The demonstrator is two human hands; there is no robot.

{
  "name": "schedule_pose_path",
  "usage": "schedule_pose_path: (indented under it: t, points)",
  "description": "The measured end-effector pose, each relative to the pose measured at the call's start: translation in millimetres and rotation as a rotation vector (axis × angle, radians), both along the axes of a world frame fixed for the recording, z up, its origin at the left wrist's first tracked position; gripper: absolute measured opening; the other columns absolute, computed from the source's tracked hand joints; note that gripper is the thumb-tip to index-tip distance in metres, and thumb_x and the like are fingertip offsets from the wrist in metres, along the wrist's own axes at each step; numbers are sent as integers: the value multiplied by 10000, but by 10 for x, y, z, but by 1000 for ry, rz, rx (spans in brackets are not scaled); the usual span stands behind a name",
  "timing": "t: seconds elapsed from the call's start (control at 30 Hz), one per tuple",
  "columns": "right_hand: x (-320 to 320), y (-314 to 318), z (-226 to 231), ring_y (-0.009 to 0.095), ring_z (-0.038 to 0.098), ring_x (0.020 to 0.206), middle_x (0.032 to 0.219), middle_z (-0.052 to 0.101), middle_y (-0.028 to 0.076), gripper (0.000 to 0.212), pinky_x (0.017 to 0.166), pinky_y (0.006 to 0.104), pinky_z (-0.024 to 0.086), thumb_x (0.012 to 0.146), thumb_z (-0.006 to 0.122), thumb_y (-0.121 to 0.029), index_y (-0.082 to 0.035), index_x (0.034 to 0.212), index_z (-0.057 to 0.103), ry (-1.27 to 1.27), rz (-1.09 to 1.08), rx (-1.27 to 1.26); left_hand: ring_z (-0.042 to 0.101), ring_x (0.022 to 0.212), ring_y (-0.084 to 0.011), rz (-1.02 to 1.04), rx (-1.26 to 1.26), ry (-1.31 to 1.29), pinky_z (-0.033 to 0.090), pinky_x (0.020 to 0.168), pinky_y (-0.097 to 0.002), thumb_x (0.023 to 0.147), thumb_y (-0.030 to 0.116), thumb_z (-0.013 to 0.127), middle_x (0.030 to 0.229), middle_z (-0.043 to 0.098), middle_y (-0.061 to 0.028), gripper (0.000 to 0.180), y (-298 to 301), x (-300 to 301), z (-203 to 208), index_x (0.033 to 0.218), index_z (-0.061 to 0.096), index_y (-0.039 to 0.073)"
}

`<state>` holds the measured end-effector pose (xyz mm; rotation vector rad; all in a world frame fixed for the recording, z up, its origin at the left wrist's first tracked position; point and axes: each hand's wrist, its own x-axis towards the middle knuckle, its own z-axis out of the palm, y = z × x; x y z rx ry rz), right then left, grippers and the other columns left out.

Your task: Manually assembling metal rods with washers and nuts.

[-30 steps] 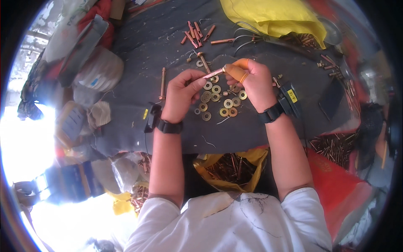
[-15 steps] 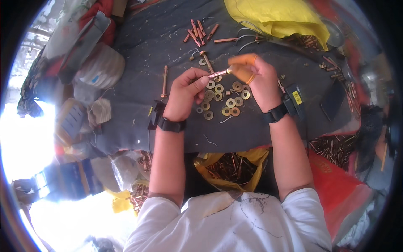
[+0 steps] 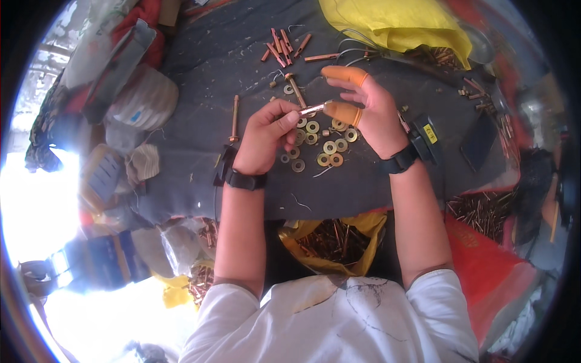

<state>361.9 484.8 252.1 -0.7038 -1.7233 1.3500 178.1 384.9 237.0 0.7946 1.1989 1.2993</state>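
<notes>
My left hand (image 3: 270,130) pinches a shiny metal expansion bolt (image 3: 312,111) between thumb and fingers, its free end pointing right. Orange covers sheath the thumb and index finger of my right hand (image 3: 369,112); its fingers are spread, and the thumb tip is at the bolt's right end. Beneath and between my hands, several brass-coloured washers (image 3: 330,147) lie loose on the dark cloth (image 3: 254,206). Just beyond the held bolt lies another bolt (image 3: 295,89) with a nut on it. One more long bolt (image 3: 235,118) lies left of my left hand.
Copper-coloured slotted sleeves (image 3: 278,48) lie in a loose group at the far side. A yellow sack (image 3: 393,24) sits at the far right. Near my lap, an open yellow bag (image 3: 290,239) holds many metal pieces. A red bag (image 3: 484,266) is at right, a pale ribbed container (image 3: 145,97) at left.
My right hand's index finger has lifted away from the bolt's end and its fingers have spread. My left hand keeps its pinch on the bolt in nearly the same place.
</notes>
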Motion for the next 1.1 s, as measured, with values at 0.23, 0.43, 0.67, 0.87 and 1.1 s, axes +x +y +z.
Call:
schedule_pose_path:
  t: [0.23, 0.43, 0.67, 0.87, 1.1]
  points:
    - [-78, -80, 50, 109, 640, 807, 826, 696, 24, 161, 772, 253, 488, 819, 692, -98, -29, 964, 689, 36, -110, 174, 503, 623, -64, -31, 8, -59, 412, 536, -205, 942, 211, 580, 767, 560, 11, 160, -14, -31, -1, 984, 592, 58]
    - [59, 64, -24, 107, 631, 877, 948, 694, 38, 190, 814, 258, 474, 869, 643, -125, -16, 1022, 675, 85, -23, -219, 563, 695, -90, -116, 70, -215, 507, 593, -236, 954, 199, 552, 936, 601, -59, 175, -16, -40, -17, 1037, 560, 45]
    - [5, -73, 96, 164, 631, 1003, 1133, 650, 86, 264, 891, 286, 469, 903, 600, -121, -18, 1146, 621, 297, 247, -246, 579, 735, -109, -207, 146, -334, 533, 615, -255, 960, 190, 535, 994, 592, -117, 187, -25, -47, -13, 1060, 540, 32]
    - [3, 0, -39, 141, 652, 896, 963, 679, 95, 227, 796, 241, 526, 836, 599, 56, -16, 1046, 649, 214, 174, -213, 588, 744, -111, -165, 123, -281, 537, 627, -256, 964, 188, 527, 998, 602, -117, 189, -3, -112, -37, 1048, 548, 20]
    - [86, 0, -14, 88, 623, 755, 905, 681, 73, 113, 640, 220, 479, 823, 695, -62, -9, 918, 665, -100, 108, -96, 611, 762, -114, -134, 42, -179, 541, 665, -256, 956, 184, 548, 963, 630, -75, 180, -3, -65, 16, 1037, 562, 23]
